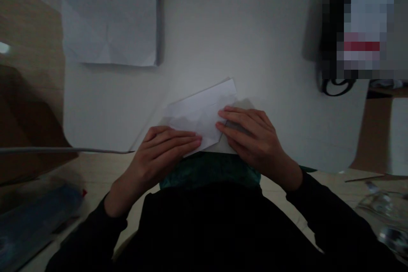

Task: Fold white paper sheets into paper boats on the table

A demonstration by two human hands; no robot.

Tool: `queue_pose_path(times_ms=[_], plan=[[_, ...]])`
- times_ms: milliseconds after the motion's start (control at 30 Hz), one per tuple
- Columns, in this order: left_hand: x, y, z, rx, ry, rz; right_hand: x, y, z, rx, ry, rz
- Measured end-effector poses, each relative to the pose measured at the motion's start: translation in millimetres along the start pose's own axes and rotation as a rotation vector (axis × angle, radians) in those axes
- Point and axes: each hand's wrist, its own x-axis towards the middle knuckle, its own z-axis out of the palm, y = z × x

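Nearest the camera is dark clothing [223, 225]. A folded white paper [200, 112] lies tilted at the near edge of the tabletop [255, 46], partly beneath the person's fingers: the left hand [159, 148] covers its lower left, the right hand [256, 136] touches its right end. Both are palm down, fingers straight and angled inward. The thumbs are hard to make out, so I cannot tell whether either grip pinches the paper. At upper right, a pixelated patch [366, 21] shows a red band, too blocky to read.
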Motion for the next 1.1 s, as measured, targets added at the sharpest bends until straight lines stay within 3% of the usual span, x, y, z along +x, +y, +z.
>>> queue_pose_path(times_ms=[100, 433, 1100], plan=[[9.7, 1.1, 3.1, 0.003, 0.078, -0.108, 0.3, -1.2, 0.2, -0.008, -0.002, 0.013], [43.4, 2.2, 6.7, 0.097, 0.095, -0.351, -0.9, -1.9, -4.7, 0.031, -0.09, -0.008], [65.7, 3.3, 2.5, 0.114, 0.094, -0.366, -11.5, -8.9, -9.0, 0.033, -0.179, -0.056]])
